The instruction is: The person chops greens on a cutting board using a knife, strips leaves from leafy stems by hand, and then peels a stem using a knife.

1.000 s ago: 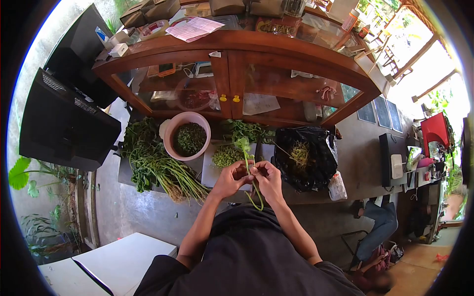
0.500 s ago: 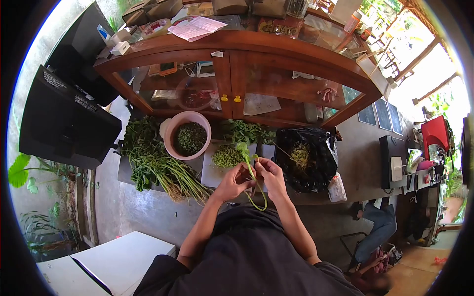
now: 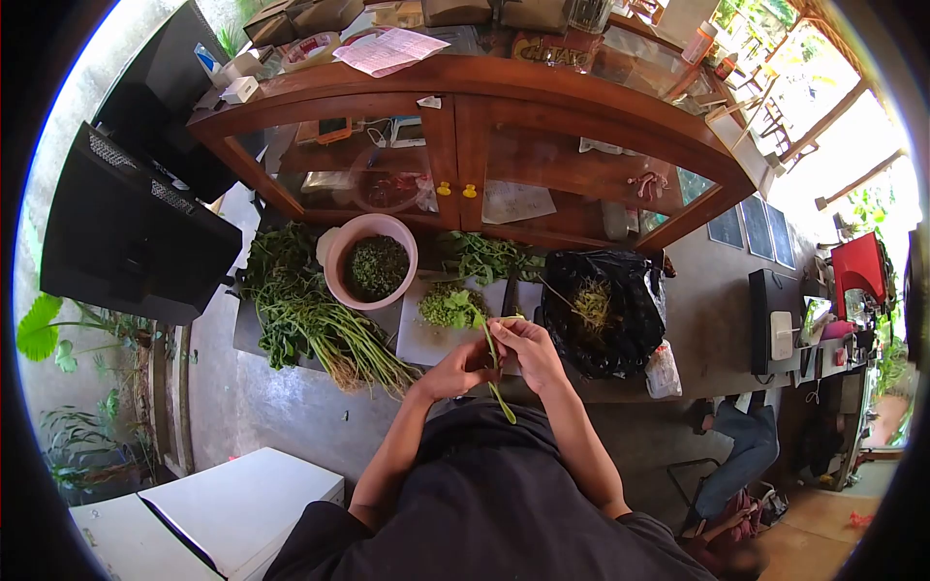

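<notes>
A leafy green stem [image 3: 496, 389] runs between my hands, its leaf end over the chopped pieces and its tail hanging toward my shirt. Fingers of my left hand [image 3: 453, 373] are curled round the stem's middle. Higher up, my right hand [image 3: 533, 356] pinches it with thumb and fingers. Beneath lies a white cutting board [image 3: 424, 345] bearing a heap of chopped green pieces [image 3: 446, 308]. Loose leafy greens [image 3: 482, 254] lie behind the board. To the left is a big bundle of long-stemmed greens [image 3: 325, 315] with roots attached.
A pink tub [image 3: 333, 278] of chopped dark leaves stands behind the bundle. Right of the board sits an opened black plastic bag [image 3: 630, 339] with pale trimmings [image 3: 589, 306]. A glass-doored wooden cabinet [image 3: 470, 145] closes off the back. Someone's jeans-clad leg [image 3: 744, 445] shows at lower right.
The stem's hanging end was looped and now hangs straighter. My right hand has shifted slightly down and right; both hands still hold the stem. The view has tilted a little.
</notes>
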The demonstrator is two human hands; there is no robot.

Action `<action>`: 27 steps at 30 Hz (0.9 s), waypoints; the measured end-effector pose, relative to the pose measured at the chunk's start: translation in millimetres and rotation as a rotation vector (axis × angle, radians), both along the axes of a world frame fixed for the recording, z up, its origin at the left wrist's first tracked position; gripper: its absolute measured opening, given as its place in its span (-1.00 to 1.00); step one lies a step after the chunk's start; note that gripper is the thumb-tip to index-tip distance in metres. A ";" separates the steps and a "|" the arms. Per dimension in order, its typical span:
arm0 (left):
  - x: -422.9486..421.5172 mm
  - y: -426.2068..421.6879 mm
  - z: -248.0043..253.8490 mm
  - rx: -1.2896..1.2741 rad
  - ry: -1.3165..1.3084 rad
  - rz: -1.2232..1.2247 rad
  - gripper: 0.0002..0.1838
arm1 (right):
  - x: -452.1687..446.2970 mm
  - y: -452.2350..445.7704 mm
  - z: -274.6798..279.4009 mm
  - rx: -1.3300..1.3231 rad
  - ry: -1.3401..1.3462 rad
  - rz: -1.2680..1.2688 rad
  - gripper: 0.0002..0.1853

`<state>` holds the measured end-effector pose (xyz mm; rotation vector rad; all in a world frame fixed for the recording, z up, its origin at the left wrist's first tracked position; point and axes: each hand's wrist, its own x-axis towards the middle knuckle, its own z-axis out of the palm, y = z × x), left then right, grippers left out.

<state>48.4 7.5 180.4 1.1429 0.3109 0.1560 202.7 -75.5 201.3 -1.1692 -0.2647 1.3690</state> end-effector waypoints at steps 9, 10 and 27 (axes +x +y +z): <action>0.6 1.0 8.2 0.047 0.025 0.109 -0.60 | -4.4 0.4 2.7 0.033 -0.217 -0.080 -0.82; 1.9 2.0 8.8 0.047 0.025 0.110 -0.60 | -3.9 0.0 2.5 0.038 -0.281 -0.074 -0.82; 21.8 14.4 -2.2 -0.032 0.068 0.589 -0.72 | 1.5 2.5 -7.3 0.048 -0.652 -0.029 -0.82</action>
